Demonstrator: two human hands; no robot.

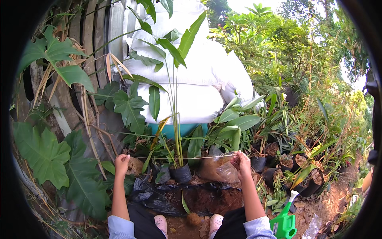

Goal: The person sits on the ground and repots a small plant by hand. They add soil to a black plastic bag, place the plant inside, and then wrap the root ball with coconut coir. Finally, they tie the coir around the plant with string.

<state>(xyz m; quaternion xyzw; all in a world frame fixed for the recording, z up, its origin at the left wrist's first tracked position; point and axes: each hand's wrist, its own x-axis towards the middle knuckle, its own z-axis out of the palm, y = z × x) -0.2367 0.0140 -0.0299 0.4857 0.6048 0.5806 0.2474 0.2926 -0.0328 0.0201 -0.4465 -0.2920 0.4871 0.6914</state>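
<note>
A thin string runs nearly straight between my two hands. Its one end is pinched in the fingers of my left hand, its other in my right hand. Beyond the string stands a tall leafy plant in a black plastic grow bag. A clear plastic bag lies right beside my right hand; whether the hand touches it I cannot tell. On the ground between my feet sits a round brown fibrous ball with a single leaf rising from it.
Black plastic sheeting holding brown fibrous material lies before me. At my right stands a green watering can. White sacks are piled behind, over a teal container. Potted plants crowd the right; broad leaves the left.
</note>
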